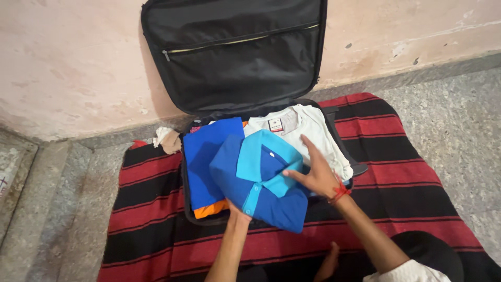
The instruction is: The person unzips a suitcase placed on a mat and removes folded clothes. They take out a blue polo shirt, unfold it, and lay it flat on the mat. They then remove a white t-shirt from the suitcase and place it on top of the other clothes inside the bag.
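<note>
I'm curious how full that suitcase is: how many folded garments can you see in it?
4. A royal-blue folded garment at left, an orange one peeking from beneath it, a white shirt at right, and a two-tone blue polo shirt held in both hands on top. Others may be hidden underneath.

looks like a plain room in someone's home, down at floor level. there's a worn pinkish plaster wall (62,62) with scuffs and chipped paint, a speckled grey stone floor (454,130) with a matching skirting strip, and a red and black striped blanket (407,172) spread on it. an open black suitcase (235,52) leans on the wall, packed with folded clothes (214,151). feels lived-in, not a shop or office.
</note>
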